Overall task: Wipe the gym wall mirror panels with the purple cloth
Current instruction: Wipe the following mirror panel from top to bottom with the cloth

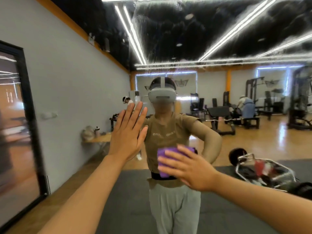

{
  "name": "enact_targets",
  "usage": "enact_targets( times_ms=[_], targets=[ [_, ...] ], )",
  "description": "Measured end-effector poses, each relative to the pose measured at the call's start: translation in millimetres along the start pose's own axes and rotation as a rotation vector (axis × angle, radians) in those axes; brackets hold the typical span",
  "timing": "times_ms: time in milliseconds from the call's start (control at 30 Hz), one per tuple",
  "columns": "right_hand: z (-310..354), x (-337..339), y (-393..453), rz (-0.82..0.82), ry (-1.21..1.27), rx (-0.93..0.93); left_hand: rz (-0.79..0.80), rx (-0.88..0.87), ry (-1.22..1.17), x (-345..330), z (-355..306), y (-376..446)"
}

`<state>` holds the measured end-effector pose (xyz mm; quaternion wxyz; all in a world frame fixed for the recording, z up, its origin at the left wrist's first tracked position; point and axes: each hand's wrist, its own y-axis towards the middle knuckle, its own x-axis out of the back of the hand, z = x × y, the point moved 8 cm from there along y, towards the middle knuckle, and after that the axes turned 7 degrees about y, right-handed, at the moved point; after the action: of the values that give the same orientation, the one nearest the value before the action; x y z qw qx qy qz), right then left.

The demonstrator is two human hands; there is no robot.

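cloth: purple cloth (166, 157), bunched, flat against the mirror panel (219, 102) at about waist height of the reflected person, low centre of view.
right hand: right hand (190, 168) lies over the cloth with fingers spread and mostly straight, pressing it to the glass; purple shows past the fingertips on the left and above. Forearm comes in from the lower right.
left hand: left hand (128, 132) is flat and open, fingers straight and together pointing up, palm on the glass, left of and higher than the cloth, apart from it. Holds nothing.
mirror surface: streaky, smeared film across the upper part, over the reflected black ceiling and light strips; lower part reads clearer.
reflection: person in a grey headset (161, 96), tan t-shirt, light grey trousers, standing on a dark floor mat.
left side: grey wall (70, 85) with an orange band along the top; black-framed panel (20, 122) at far left, blurred.
background in mirror: wooden floor, weight benches and machines (219, 115), a barbell frame (263, 168) on the floor at right, two other people further back, small and blurred.
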<state>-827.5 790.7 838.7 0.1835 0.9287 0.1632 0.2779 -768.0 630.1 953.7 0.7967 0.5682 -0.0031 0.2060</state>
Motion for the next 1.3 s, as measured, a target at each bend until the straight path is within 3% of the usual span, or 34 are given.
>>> enact_targets(
  times_ms=[100,300,567,767,1033,1200,1300],
  targets=[
    [23.2,-15.8,-13.9,0.037,-0.029,0.096,0.010,0.006,-0.018,-1.4,2.6,-1.0],
    [-17.0,5.5,14.4,0.059,0.014,0.296,-0.004,-0.014,-0.013,0.9,3.5,-0.6],
    [-155.1,90.5,103.0,-0.212,0.075,-0.216,0.034,0.001,-0.058,6.2,6.5,-1.2],
    [-150.8,93.9,117.0,-0.417,0.082,-0.455,0.046,0.142,-0.034,14.9,37.4,-12.5],
    [9.8,0.8,48.0,-0.039,0.068,0.111,0.084,0.055,0.023,11.4,50.9,-17.7],
    [3.6,-0.3,52.3,-0.029,0.023,0.220,0.084,0.038,0.034,7.5,53.9,-18.6],
    [-40.5,26.7,89.7,-0.123,0.052,0.089,0.078,0.038,0.017,7.2,55.0,-19.9]
  ],
)
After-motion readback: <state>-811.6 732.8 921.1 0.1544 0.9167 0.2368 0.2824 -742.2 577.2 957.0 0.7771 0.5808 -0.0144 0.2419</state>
